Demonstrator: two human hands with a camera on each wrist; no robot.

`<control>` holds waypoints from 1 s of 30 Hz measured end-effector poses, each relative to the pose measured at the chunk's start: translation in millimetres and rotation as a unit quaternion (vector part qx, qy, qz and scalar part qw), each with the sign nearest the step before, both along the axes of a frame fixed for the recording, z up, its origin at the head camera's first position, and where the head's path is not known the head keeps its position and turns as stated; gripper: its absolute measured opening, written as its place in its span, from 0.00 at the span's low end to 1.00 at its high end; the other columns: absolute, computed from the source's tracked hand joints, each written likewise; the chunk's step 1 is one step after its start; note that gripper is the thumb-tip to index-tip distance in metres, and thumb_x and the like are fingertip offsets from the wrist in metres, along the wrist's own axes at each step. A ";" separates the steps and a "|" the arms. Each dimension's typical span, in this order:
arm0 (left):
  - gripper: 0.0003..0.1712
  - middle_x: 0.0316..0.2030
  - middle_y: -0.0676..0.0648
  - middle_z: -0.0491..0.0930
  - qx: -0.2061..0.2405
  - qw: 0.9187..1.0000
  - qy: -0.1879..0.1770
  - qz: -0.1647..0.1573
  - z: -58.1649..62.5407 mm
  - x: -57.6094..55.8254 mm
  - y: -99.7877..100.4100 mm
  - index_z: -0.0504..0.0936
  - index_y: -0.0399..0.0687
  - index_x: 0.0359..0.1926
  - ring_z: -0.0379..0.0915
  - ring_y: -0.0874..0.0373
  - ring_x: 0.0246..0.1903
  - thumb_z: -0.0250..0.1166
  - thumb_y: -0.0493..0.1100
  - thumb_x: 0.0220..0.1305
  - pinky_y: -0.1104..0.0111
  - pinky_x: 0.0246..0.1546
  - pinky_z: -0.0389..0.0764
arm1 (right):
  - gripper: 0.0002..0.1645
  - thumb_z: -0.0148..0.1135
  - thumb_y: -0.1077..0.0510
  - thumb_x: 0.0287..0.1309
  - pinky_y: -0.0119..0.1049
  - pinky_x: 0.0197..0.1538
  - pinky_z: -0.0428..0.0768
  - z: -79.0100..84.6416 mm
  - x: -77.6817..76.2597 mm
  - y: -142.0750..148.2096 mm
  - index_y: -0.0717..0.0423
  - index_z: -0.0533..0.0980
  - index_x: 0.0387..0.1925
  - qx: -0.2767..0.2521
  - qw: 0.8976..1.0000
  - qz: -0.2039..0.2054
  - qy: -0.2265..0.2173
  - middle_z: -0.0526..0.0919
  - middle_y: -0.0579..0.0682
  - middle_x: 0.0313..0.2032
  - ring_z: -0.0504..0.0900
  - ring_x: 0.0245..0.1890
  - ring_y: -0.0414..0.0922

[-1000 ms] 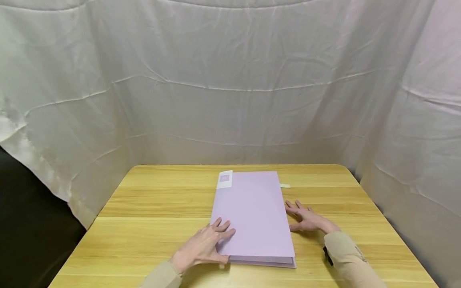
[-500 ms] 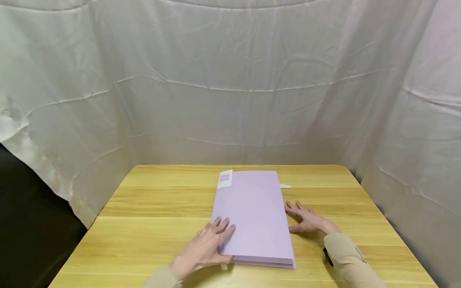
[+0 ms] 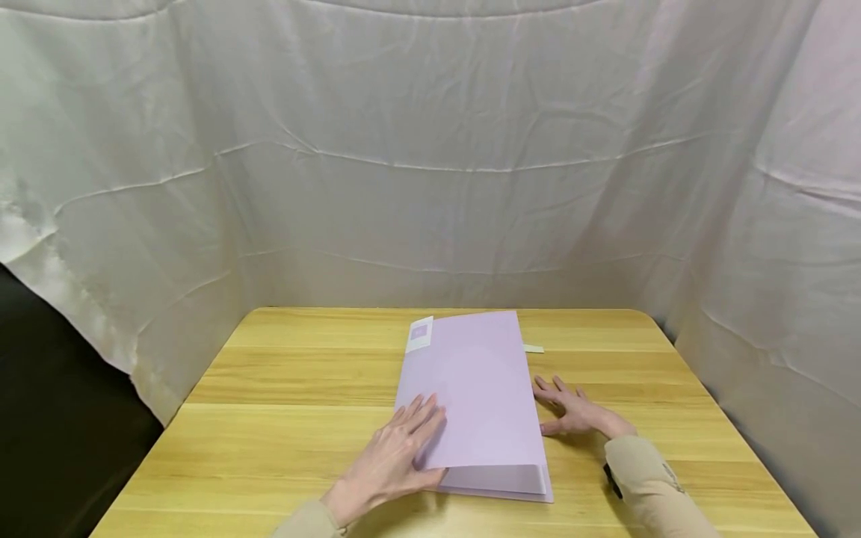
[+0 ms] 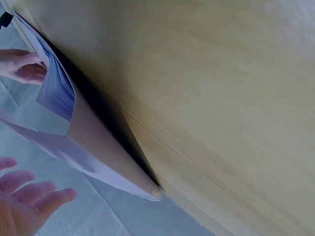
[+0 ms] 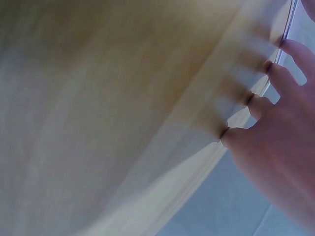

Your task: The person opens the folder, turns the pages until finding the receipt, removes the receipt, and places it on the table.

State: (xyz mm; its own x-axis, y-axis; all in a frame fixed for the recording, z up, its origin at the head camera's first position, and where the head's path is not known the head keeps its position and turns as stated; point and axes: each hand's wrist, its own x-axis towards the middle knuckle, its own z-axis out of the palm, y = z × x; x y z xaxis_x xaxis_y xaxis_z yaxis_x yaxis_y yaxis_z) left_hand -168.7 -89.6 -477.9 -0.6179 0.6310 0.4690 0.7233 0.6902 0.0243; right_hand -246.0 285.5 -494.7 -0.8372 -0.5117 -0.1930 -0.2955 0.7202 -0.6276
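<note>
A light purple folder (image 3: 474, 388) lies on the wooden table, its cover raised so that a gap shows along the near edge. Sheets (image 4: 58, 86) inside it appear in the left wrist view. My left hand (image 3: 393, 459) is at the folder's near left corner, with extended fingers over the cover and the thumb by the near edge. To the right, my right hand (image 3: 572, 411) rests spread on the table, fingertips beside the folder's right edge. In the right wrist view, that hand's fingertips (image 5: 229, 135) meet the tabletop.
A pale strip (image 3: 534, 349) sticks out past the folder's right edge. The wooden table (image 3: 289, 381) is enclosed by grey-white curtains (image 3: 430, 187) at the back and sides. A black area (image 3: 60, 403) shows at lower left.
The folder's cover has risen, widening the gap at its near edge. My left hand has shifted slightly to the right and its fingers have straightened. My right hand has stayed in place.
</note>
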 end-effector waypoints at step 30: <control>0.37 0.62 0.28 0.76 0.243 0.954 0.141 -0.104 24.8 -7.6 1.4 0.72 0.26 0.65 0.76 0.40 0.63 0.67 0.48 0.63 0.68 0.68 0.70 | 0.53 0.71 0.45 0.58 0.80 0.68 0.30 1.8 0.9 -3.5 0.63 0.58 0.75 0.017 1.000 -0.012 -0.007 0.47 0.73 0.77 0.34 0.75 0.77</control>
State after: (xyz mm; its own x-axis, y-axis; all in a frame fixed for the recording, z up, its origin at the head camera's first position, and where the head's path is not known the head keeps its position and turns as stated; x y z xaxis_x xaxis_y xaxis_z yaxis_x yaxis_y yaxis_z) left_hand -176.3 -88.2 -453.1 -0.3084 0.3923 0.8666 0.8683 0.4882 0.0880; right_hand -245.2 282.0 -492.9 -0.8467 -0.4837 -0.2217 -0.2685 0.7482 -0.6067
